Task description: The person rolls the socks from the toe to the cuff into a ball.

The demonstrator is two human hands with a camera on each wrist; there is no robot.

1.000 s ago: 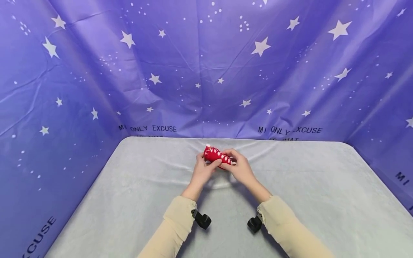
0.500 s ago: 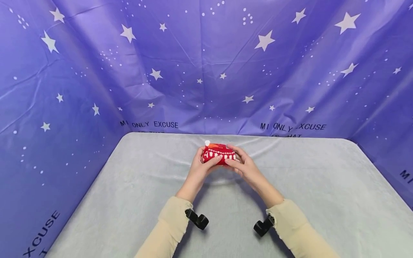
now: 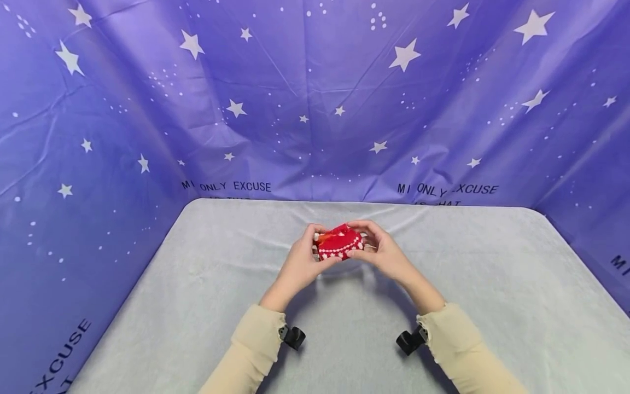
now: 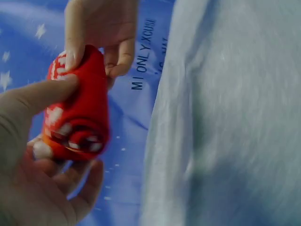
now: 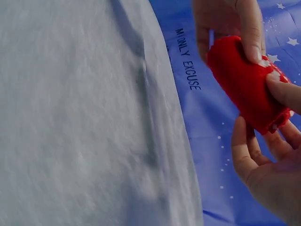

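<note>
A small rolled-up piece of red knit fabric (image 3: 339, 246) with a white pattern is held above the table between both hands. The left wrist view shows the coiled end of the knit roll (image 4: 87, 113), with a white tuft and a bit of orange beside it. My left hand (image 3: 301, 262) grips the left end, thumb on the near side and fingers behind and below. At the other end my right hand (image 3: 389, 257) holds it the same way, its thumb (image 5: 284, 92) pressing the knit. The palms hide part of both ends.
Grey cloth covers the table (image 3: 354, 339). A purple-blue curtain (image 3: 305, 104) with white stars and lettering hangs behind it and along both sides. A black camera (image 3: 293, 337) sits at the left cuff, another black camera (image 3: 410, 340) at the right cuff.
The roll has been turned in the hands: its right end was lower, then it lay level, and now that end is higher. An orange part shows on top. The forearms have spread apart.
</note>
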